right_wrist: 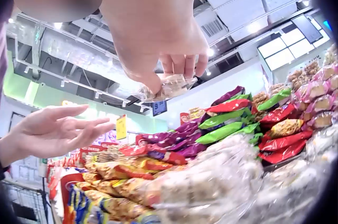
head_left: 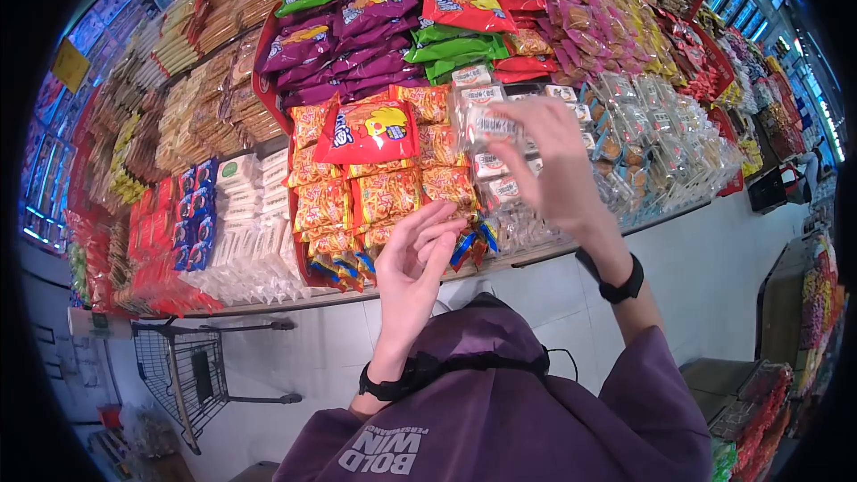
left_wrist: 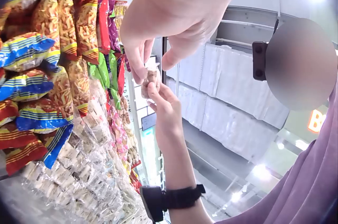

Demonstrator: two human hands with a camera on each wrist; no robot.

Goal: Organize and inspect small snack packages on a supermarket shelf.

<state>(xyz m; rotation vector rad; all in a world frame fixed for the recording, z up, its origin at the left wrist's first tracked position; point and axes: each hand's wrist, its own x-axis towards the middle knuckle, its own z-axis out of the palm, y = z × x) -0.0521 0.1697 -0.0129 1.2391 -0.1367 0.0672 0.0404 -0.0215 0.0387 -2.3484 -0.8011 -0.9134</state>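
Observation:
My right hand (head_left: 561,161) pinches a small clear-wrapped snack pack (head_left: 493,125) with a white label, raised over a pile of similar packs (head_left: 500,187). In the right wrist view the see-through pack (right_wrist: 171,87) sits between thumb and fingertips. Lower and to the left, my left hand (head_left: 415,254) is held up with loosely bent fingers and nothing in it. It hovers in front of yellow-and-red bags of crunchy noodle snacks (head_left: 386,196). A red bag with a yellow cartoon figure (head_left: 368,129) lies on top of those.
Purple bags (head_left: 299,45) and green bags (head_left: 451,54) are stacked behind. White wrapped packs (head_left: 250,259) fill the display's left side, clear bags of round snacks (head_left: 661,143) its right. A wire shopping cart (head_left: 183,375) stands on the floor at lower left.

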